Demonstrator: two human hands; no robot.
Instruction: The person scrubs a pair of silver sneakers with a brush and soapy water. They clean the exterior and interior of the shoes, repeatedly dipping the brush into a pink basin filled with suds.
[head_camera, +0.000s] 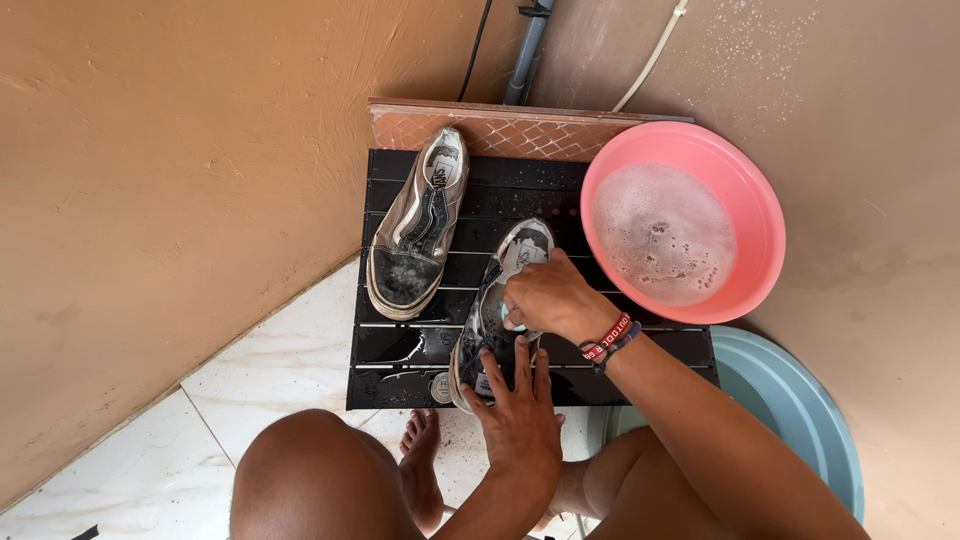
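Note:
A wet grey sneaker (488, 305) lies on a low black slatted table (400, 345). My left hand (520, 415) presses flat on its toe end with the fingers spread. My right hand (548, 298), with a red and a dark wristband, is closed on a small pale blue-green scrubbing thing that it holds against the sneaker's upper; most of that thing is hidden. A second grey sneaker (418, 225) lies further left on the table, apart from both hands.
A pink basin (760, 215) of soapy water stands at the table's right. A pale blue basin (810, 410) sits lower right, behind my arm. A patterned tile (480, 128) leans on the tan wall. My knees and bare foot (420, 450) are above white floor tiles.

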